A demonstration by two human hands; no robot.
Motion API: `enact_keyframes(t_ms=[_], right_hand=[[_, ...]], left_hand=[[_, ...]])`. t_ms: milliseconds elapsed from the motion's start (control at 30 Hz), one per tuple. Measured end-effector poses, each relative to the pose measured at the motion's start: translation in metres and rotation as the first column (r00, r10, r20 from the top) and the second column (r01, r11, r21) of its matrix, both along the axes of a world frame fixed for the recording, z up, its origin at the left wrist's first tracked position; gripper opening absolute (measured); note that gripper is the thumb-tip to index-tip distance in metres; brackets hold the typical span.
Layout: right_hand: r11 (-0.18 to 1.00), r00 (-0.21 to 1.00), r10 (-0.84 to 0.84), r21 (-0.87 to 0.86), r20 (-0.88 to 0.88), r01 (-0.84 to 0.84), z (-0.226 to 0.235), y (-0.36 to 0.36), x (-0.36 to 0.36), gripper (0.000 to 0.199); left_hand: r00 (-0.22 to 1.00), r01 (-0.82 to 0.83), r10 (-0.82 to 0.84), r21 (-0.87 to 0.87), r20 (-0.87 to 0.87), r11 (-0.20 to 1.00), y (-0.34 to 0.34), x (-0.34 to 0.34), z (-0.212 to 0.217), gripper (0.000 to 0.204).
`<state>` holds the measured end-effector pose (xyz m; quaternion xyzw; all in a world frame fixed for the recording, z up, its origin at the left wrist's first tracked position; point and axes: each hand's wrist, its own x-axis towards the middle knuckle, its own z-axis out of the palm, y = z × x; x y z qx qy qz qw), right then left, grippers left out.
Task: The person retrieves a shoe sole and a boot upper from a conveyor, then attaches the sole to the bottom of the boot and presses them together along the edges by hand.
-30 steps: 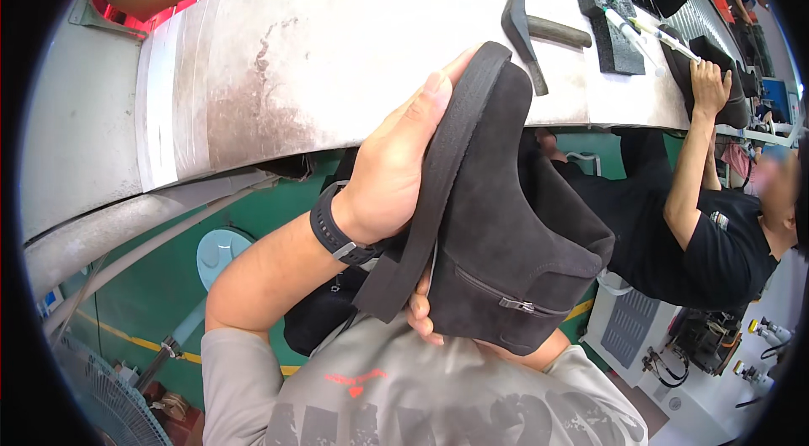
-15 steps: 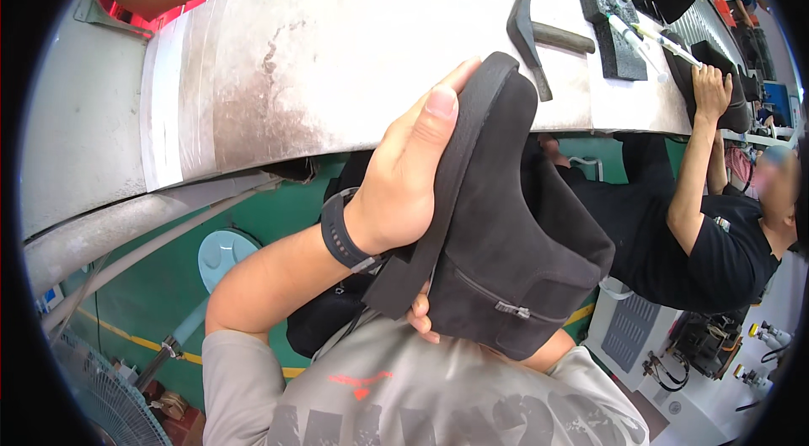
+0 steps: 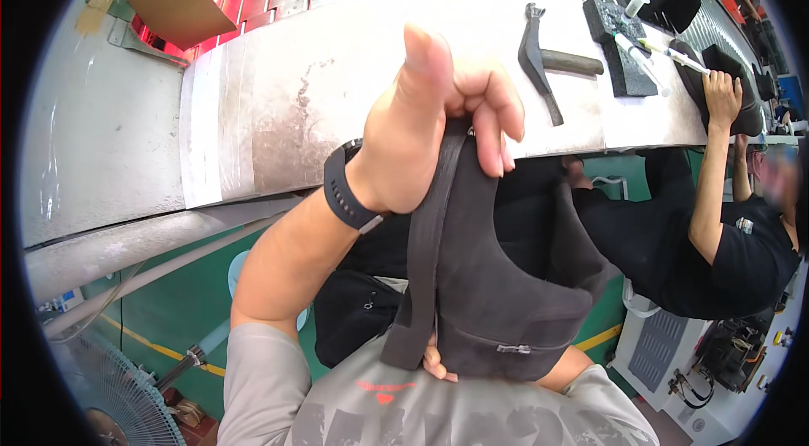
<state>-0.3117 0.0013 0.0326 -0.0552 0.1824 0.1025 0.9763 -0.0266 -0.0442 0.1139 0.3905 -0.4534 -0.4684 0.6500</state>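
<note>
Hands first, from our head view: our left hand (image 3: 430, 122) clamps the toe end of a dark suede boot (image 3: 497, 277), fingers curled over its sole, while our right hand (image 3: 434, 362), mostly hidden beneath, props its heel against our chest. We hold it just below the grey workbench (image 3: 278, 109). With the thumb lifted free, we judge it could slip and drop.
</note>
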Motion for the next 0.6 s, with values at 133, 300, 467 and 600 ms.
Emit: enact_keyframes(t_ms=[133,300,467,600], right_hand=[[0.974,0.998,-0.049,-0.225,-0.034,0.040,0.014,-0.021,0.004,0.048],[0.685,0.938,-0.346,-0.687,-0.013,0.243,0.040,-0.066,0.029,0.051],[0.318,0.928,-0.357,-0.919,0.111,0.233,0.052,-0.073,0.064,0.053],[-0.102,0.902,-0.370,-0.975,0.224,0.200,0.045,-0.077,0.099,0.056]], left_hand=[[0.954,0.037,-0.030,-0.018,0.297,0.999,0.010,-0.003,0.014,0.108],[0.797,0.078,0.071,-0.219,0.600,0.973,0.003,0.021,0.044,0.124],[0.732,-0.192,0.332,-0.287,0.595,0.939,0.009,0.033,0.073,0.137],[0.756,-0.455,0.489,-0.187,0.435,0.871,0.021,0.025,0.094,0.126]])
